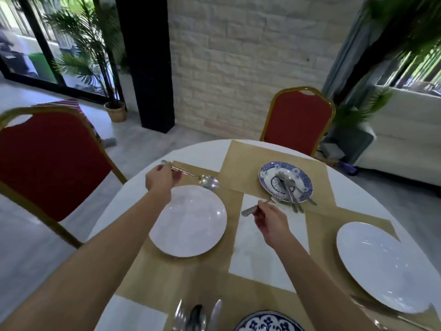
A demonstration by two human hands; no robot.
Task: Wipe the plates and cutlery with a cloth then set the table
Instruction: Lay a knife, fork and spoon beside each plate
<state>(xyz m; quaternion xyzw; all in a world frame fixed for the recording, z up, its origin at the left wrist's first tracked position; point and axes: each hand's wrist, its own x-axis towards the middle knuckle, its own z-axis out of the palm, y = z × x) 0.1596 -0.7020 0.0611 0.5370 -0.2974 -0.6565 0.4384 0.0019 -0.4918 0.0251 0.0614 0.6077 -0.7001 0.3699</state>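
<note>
My left hand grips the handle of a silver spoon, whose bowl hangs over the far edge of a white plate on a tan placemat. My right hand pinches the handle of a piece of cutlery whose other end reaches the rim of a blue-patterned plate. That plate holds several forks and knives. A second white plate lies at the right, with a knife at its near side. No cloth is in view.
A round white table carries tan placemats. At the near edge lie a fork, spoon and knife beside another blue-patterned plate. Two red chairs stand around the table, and a white sofa at the right.
</note>
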